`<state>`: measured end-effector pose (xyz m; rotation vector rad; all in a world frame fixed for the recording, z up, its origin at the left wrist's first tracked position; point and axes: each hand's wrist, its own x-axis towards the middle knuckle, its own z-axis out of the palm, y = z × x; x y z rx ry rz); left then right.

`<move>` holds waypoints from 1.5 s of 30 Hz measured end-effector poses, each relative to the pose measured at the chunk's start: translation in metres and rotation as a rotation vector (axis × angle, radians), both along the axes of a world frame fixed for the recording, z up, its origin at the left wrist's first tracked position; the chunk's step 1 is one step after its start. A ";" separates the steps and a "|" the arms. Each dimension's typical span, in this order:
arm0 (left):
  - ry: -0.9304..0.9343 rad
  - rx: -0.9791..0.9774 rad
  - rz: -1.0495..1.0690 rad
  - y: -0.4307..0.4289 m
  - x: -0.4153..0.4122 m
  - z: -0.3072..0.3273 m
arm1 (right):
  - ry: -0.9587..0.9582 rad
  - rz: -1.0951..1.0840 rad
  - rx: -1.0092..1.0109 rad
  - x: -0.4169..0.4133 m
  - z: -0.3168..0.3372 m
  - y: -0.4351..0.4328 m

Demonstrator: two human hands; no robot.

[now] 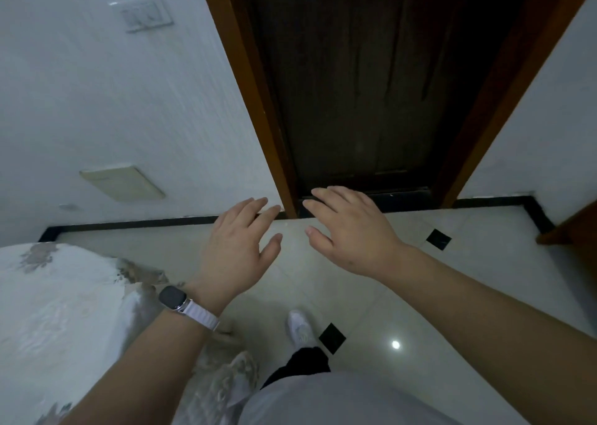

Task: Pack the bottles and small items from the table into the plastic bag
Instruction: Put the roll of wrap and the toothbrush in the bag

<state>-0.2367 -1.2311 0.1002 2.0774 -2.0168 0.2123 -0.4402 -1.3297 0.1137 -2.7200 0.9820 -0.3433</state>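
Left hand [237, 247] and right hand [350, 232] spread open, empty (palms down), before a door [371, 85]

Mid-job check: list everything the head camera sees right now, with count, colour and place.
Door: one, dark brown, centre top, shut.
Door frame: one, orange-brown, around door.
Wall switch: one, white, upper left wall.
Wall plate: one, cream, low on left wall.
Bed cover: one, white patterned, lower left.
Floor: pale tiles with black diamonds.
Shoe: one, white, bottom centre.
Watch: one, dark face, white band, left wrist.
Left hand: open, empty.
Right hand: open, empty.
No bottles, bag or table visible.
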 end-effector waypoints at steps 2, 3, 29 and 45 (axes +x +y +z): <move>0.013 -0.012 0.018 -0.015 0.016 -0.005 | 0.035 0.038 -0.006 0.018 -0.001 -0.019; 0.013 -0.023 0.027 -0.023 0.026 -0.007 | 0.052 0.055 -0.013 0.028 -0.002 -0.029; -0.002 -0.118 0.436 -0.160 0.310 -0.042 | 0.085 0.545 -0.200 0.380 -0.013 -0.241; -0.087 -0.026 1.009 -0.185 0.446 0.001 | -0.085 0.963 -0.038 0.623 -0.008 -0.311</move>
